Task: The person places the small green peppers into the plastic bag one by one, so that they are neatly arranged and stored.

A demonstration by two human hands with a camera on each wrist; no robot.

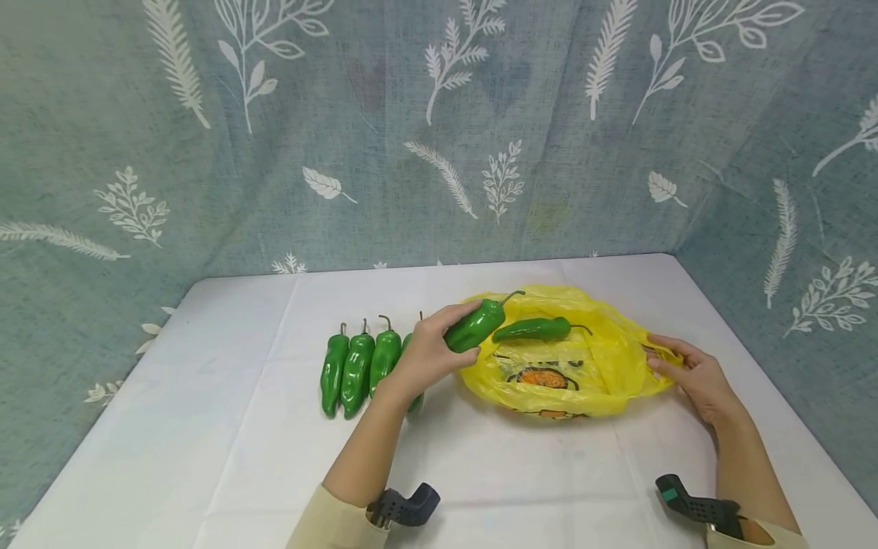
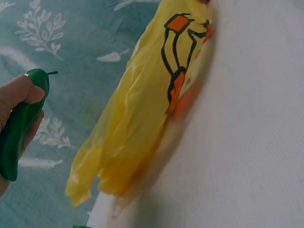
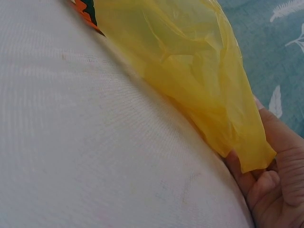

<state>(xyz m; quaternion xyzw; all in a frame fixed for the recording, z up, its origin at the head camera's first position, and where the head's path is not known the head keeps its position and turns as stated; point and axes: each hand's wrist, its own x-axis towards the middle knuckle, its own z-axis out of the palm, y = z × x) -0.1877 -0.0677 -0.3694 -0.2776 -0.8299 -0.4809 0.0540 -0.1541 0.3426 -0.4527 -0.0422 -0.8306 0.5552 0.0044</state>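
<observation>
4 grn peppers (image 1: 357,374) lie in a row on a white counter (image 1: 240,427), 4th partly hidden behind L forearm (image 1: 373,446); L hand (image 1: 432,343) grips a 5th pepper (image 1: 475,326) nr yellow plastic bag (image 1: 604,366); 6th pepper (image 1: 535,329) rests on bag's plastic; R hand (image 1: 700,377) pinches bag's R end.

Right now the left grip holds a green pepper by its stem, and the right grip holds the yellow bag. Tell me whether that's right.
Not by its stem: the left grip holds the green pepper by its body, and the stem sticks out free in the head view. The right grip does hold the yellow bag.
</observation>
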